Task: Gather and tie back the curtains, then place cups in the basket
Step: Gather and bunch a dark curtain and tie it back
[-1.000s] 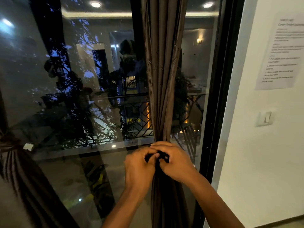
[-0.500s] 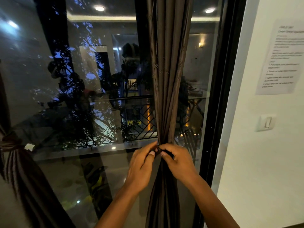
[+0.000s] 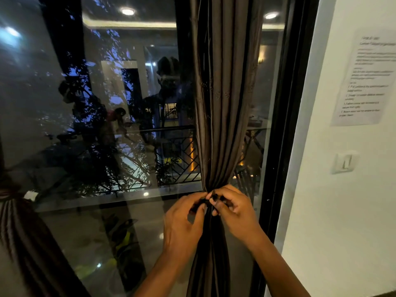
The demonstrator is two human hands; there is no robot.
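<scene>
A brown curtain (image 3: pixel 222 99) hangs gathered into a narrow bundle in front of the glass (image 3: pixel 102 125), cinched at about 6 o'clock from the frame's centre. There the left hand (image 3: pixel 182 228) and right hand (image 3: pixel 235 213) meet, fingers curled, each pinching an end of a dark tie (image 3: pixel 211 200) wrapped round the bundle. A second curtain (image 3: pixel 19 232) sits tied at 8 o'clock. On the wall (image 3: pixel 342 211), a paper sheet (image 3: pixel 364 82) is at 2 o'clock, with a switch (image 3: pixel 344 162) below it at 3 o'clock.
</scene>
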